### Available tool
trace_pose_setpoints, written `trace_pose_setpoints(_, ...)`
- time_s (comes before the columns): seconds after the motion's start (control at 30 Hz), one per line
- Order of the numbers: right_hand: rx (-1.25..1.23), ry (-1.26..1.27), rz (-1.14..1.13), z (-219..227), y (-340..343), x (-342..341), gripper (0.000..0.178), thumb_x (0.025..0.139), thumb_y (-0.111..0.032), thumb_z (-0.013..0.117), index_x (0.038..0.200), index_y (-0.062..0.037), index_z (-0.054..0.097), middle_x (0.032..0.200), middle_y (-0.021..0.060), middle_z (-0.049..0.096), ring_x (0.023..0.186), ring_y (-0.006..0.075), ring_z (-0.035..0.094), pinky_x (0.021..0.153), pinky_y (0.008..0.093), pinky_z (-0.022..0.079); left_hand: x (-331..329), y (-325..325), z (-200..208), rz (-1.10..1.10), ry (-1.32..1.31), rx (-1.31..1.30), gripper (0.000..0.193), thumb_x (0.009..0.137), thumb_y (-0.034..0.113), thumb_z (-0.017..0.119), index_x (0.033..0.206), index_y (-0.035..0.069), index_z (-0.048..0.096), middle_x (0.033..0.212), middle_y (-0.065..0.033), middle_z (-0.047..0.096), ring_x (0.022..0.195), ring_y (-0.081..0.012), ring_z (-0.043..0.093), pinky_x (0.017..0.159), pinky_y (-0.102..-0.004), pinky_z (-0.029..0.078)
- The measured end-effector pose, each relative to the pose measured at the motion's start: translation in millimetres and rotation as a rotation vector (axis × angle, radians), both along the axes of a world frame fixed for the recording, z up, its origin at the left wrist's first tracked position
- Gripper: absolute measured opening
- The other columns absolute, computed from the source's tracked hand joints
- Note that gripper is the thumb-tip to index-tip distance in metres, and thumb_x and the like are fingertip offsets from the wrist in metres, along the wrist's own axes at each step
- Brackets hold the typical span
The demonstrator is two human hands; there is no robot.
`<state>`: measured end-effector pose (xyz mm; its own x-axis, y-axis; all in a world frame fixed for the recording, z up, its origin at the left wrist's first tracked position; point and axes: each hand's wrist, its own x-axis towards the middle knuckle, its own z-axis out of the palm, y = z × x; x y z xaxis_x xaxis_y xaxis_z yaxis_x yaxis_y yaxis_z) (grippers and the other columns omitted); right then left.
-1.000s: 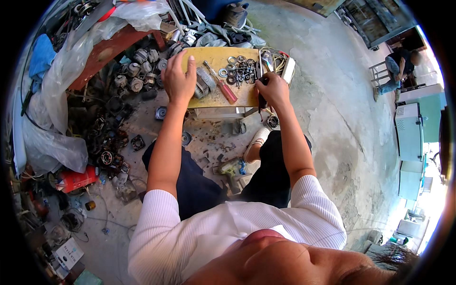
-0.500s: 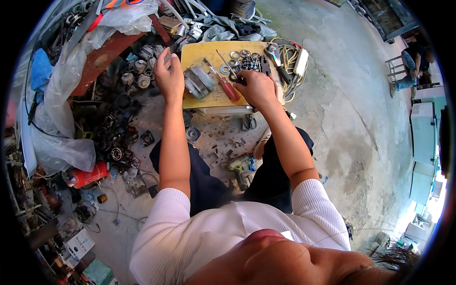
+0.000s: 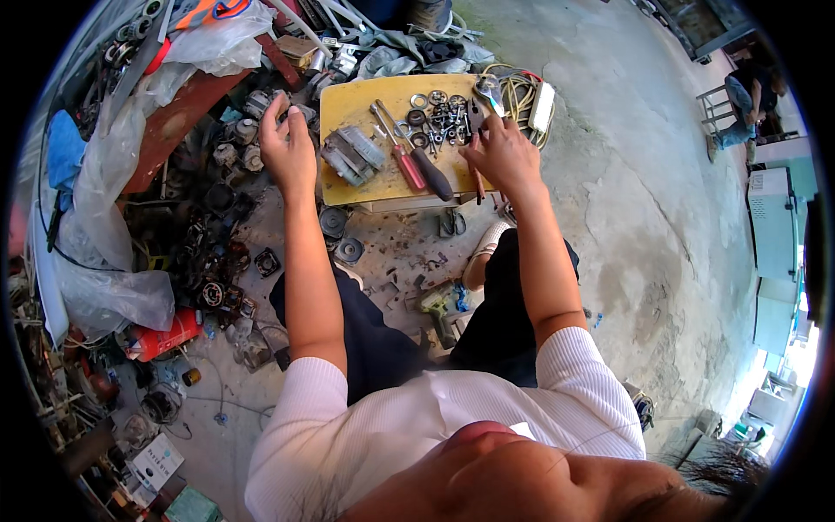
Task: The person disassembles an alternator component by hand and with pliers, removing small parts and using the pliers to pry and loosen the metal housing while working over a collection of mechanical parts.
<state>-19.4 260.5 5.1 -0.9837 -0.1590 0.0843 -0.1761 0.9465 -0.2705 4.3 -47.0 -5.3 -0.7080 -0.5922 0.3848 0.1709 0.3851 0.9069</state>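
Note:
My left hand (image 3: 289,150) is raised off the table's left edge, holding nothing, its fingers and thumb apart. Beside it, a grey finned metal housing (image 3: 353,155) lies on the yellow tabletop (image 3: 348,97). My right hand (image 3: 508,158) reaches over the right side with its fingers spread, partly covering an adjustable wrench (image 3: 489,90) and a pair of pliers (image 3: 478,178) with red handles. Whether it touches either is hidden. A red-handled screwdriver (image 3: 409,168) and a dark-handled screwdriver (image 3: 431,174) lie side by side mid-table. Beyond them are rings (image 3: 417,101) and several small metal parts (image 3: 450,122).
Coiled cable and a white power strip (image 3: 542,106) adjoin the table's right edge. Motor parts (image 3: 224,196) and plastic sheeting (image 3: 109,213) crowd the left. A green power drill (image 3: 438,313) lies on the floor between my legs. Another person (image 3: 741,109) sits at the far right.
My right hand has let go of the dark-handled screwdriver, now lying next to the red one, and has moved right to the wrench and pliers. My left hand stays raised beside the housing.

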Motion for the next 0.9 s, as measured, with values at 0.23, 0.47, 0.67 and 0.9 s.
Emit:
trace_pose_setpoints(0.23, 0.087, -0.231, -0.078, -12, 10, -1, 0.093, 0.057, -0.060, 0.086, 0.119, -0.0017, 0.049, 0.113, 0.0213, 0.064, 0.102, 0.0344, 0.068, 0.084, 0.0439, 0.056, 2, -2, 2, -0.024, -0.030, -0.008, 0.040, 0.100, 0.019, 0.057, 0.133, -0.002, 0.054, 0.128, -0.0177, 0.061, 0.112, -0.0218, 0.063, 0.096, -0.0315, 0.048)
trace_pose_setpoints(0.47, 0.004, -0.289, -0.117, -3, 15, -4, 0.070, 0.077, -0.055, 0.064, 0.112, 0.0046, 0.062, 0.111, 0.0260, 0.066, 0.102, 0.0358, 0.068, 0.088, 0.0402, 0.054, 3, -5, 1, -0.043, -0.070, -0.014, 0.040, 0.100, 0.019, 0.058, 0.134, -0.001, 0.054, 0.127, -0.0147, 0.062, 0.111, -0.0192, 0.063, 0.091, -0.0295, 0.049)
trace_pose_setpoints(0.67, -0.503, -0.498, -0.140, 11, 49, -12, 0.061, 0.079, -0.051, 0.067, 0.101, 0.0061, 0.067, 0.085, 0.0174, 0.067, 0.087, 0.0246, 0.068, 0.075, 0.0342, 0.054, 12, -8, 5, -0.046, -0.154, -0.069, 0.042, 0.100, 0.019, 0.058, 0.136, -0.001, 0.052, 0.124, -0.0105, 0.062, 0.105, -0.0155, 0.062, 0.083, -0.0261, 0.049)
trace_pose_setpoints(0.9, -1.545, -0.726, 0.099, 43, 40, 7, 0.049, 0.090, -0.029, 0.061, 0.128, 0.0008, 0.054, 0.093, 0.0049, 0.061, 0.080, 0.0105, 0.059, 0.065, 0.0256, 0.053, 26, 10, 1, -0.294, -0.202, 0.079, 0.058, 0.097, 0.040, 0.063, 0.137, 0.001, 0.050, 0.131, -0.0201, 0.054, 0.113, -0.0286, 0.063, 0.091, -0.0367, 0.051)
